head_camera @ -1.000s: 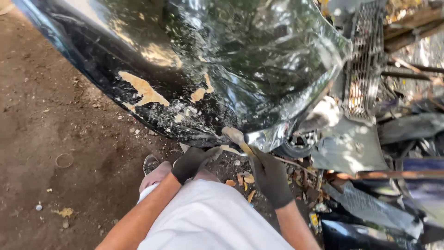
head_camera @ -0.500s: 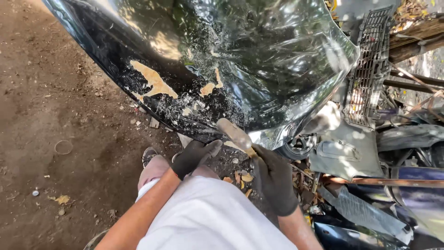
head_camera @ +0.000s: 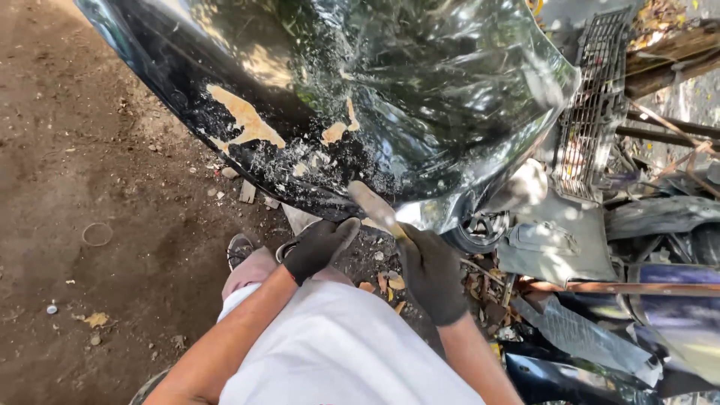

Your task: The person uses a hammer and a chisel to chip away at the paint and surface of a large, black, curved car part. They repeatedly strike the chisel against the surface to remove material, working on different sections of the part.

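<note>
Head view: my gloved left hand hangs loosely spread just below the black car panel, gripping nothing. My gloved right hand is wrapped round a wooden-handled tool, its tip touching the panel's chipped lower edge. Right of the panel stands a grille.

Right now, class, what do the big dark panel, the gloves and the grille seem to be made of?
Panel: probably painted sheet metal; glossy black, mirror reflections, tan patches where paint has flaked. Gloves, on left hand and right hand: likely knit fabric or rubber-coated; matte black, close-fitting. Grille: possibly plastic; dull grey lattice.
</note>
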